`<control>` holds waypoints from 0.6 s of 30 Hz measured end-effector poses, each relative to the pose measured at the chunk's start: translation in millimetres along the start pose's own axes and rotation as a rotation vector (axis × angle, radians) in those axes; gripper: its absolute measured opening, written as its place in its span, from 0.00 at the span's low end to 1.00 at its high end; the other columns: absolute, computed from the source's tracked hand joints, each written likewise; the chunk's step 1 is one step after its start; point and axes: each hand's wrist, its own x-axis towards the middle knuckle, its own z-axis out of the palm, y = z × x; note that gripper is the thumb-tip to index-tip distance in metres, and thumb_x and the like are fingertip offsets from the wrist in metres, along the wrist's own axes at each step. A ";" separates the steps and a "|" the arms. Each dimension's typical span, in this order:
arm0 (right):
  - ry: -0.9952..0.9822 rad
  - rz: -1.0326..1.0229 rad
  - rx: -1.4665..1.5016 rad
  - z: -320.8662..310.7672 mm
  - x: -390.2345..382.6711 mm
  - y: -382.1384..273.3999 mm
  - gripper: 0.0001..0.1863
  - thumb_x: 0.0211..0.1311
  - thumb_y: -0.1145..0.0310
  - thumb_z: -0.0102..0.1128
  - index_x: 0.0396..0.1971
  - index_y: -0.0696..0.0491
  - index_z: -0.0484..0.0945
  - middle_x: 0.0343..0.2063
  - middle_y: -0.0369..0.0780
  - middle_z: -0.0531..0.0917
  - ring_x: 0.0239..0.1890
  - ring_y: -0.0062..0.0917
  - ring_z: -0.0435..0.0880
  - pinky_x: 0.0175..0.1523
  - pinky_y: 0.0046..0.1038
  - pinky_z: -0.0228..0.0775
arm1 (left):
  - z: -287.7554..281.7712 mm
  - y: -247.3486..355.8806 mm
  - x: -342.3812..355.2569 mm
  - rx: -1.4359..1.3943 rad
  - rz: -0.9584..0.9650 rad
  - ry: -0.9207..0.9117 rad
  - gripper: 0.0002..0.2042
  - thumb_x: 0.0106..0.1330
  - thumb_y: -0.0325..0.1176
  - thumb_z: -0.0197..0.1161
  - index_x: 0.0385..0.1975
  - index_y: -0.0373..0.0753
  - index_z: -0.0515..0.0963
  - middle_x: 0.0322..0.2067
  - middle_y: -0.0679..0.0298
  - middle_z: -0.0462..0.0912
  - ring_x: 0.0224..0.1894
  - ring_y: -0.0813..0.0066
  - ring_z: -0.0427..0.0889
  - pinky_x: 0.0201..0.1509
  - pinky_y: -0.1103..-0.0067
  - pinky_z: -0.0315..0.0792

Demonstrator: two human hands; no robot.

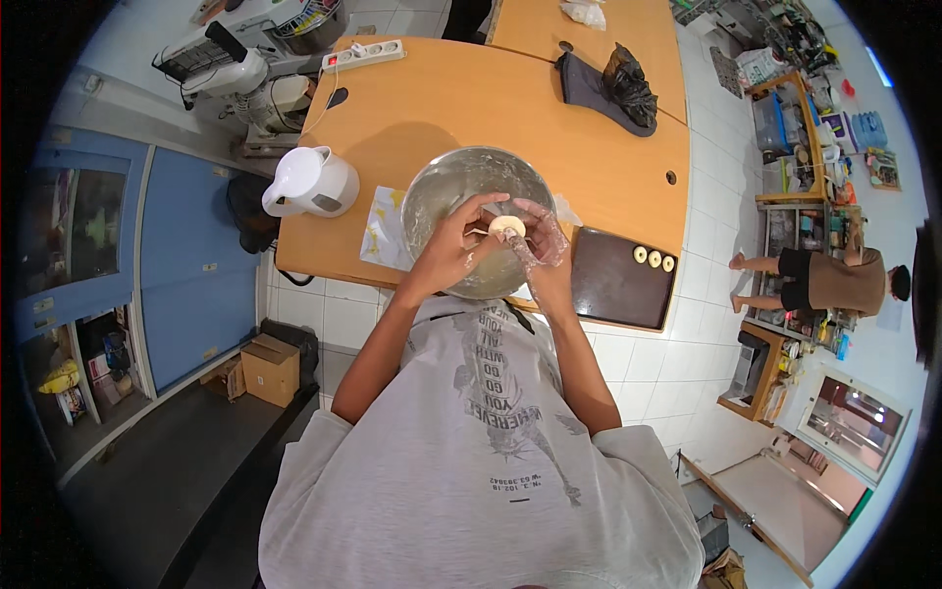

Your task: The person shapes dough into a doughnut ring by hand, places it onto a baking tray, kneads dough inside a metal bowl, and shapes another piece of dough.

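Note:
My left hand point(453, 245) and my flour-smeared right hand point(540, 250) are over a large steel bowl point(428, 173), their fingers closed around a small round piece of pale dough point(507, 225). My right thumb presses on the dough's face. Something thin near it is too small to make out. The bowl's inside has whitish smears. Just right of the bowl, a dark baking tray point(608, 294) holds three small dough rings point(640, 255) in a row near its back edge. Left of the bowl lies a white sheet point(379, 234) with yellow marks.
A white kettle point(319, 182) stands on the wooden table point(451, 93) at left, behind it a power strip point(361, 53). A dark cloth with a black bag point(618, 88) lies at back right. Cardboard boxes point(270, 371) sit at lower left. Another person point(839, 280) stands by cluttered shelves at right.

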 end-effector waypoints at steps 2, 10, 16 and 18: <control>-0.009 0.021 -0.033 4.0 -0.6 -7.0 0.27 0.66 0.81 0.68 0.64 0.55 0.74 0.47 0.39 0.81 0.49 0.22 0.84 0.54 0.28 0.79 | -0.5 -3.6 -1.4 -0.059 0.003 0.029 0.27 0.73 0.23 0.63 0.71 0.40 0.67 0.47 0.62 0.82 0.51 0.76 0.81 0.58 0.78 0.77; -0.081 0.026 -0.073 -3.6 8.1 -4.9 0.24 0.66 0.80 0.68 0.61 0.54 0.76 0.44 0.38 0.83 0.47 0.22 0.85 0.54 0.28 0.79 | -8.9 2.3 2.2 -0.040 -0.071 0.006 0.25 0.74 0.26 0.65 0.70 0.38 0.68 0.52 0.58 0.81 0.55 0.74 0.81 0.58 0.77 0.77; -0.049 0.045 -0.012 2.2 9.4 -2.5 0.23 0.66 0.79 0.69 0.60 0.55 0.76 0.42 0.38 0.85 0.47 0.21 0.85 0.53 0.26 0.79 | -14.1 -7.4 2.5 -0.045 -0.048 -0.012 0.24 0.75 0.27 0.64 0.69 0.38 0.69 0.55 0.57 0.80 0.57 0.73 0.81 0.58 0.77 0.77; -0.039 0.064 -0.005 5.0 9.1 -4.7 0.23 0.66 0.79 0.68 0.61 0.55 0.76 0.42 0.38 0.85 0.47 0.21 0.85 0.53 0.26 0.79 | -14.3 -6.3 3.7 -0.055 -0.028 -0.013 0.24 0.75 0.27 0.63 0.69 0.38 0.69 0.54 0.57 0.80 0.56 0.74 0.81 0.58 0.77 0.77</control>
